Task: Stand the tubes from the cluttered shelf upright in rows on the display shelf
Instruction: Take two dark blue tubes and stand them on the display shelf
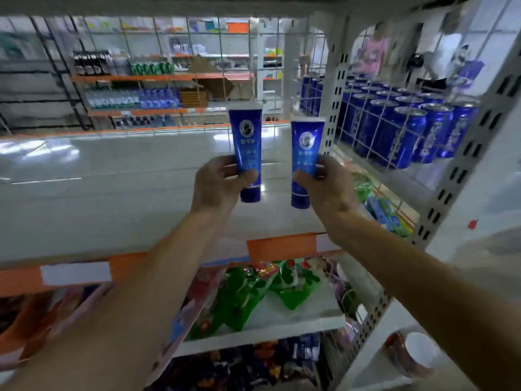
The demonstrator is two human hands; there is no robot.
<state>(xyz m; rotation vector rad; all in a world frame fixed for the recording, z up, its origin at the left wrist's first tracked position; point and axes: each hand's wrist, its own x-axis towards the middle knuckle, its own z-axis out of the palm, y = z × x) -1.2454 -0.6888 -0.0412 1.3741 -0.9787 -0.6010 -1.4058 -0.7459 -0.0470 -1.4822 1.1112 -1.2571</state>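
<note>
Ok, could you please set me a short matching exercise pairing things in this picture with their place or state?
Things:
1 left hand
2 blue cans
3 green packets

Places or states:
a lying on the lower shelf
b in rows at the far right
c gripping a blue tube

Pairs: 1-c; 2-b; 3-a

A: The left tube (245, 136) and right tube (307, 148)?
B: Both deep blue, each with a round white emblem and pale lettering.
A: And the shelf (112, 193)?
B: White, while its edge strip (279, 245) is orange. Beyond it the cans (406, 131) are blue with silver tops, and the packets (248, 289) are green.
</note>
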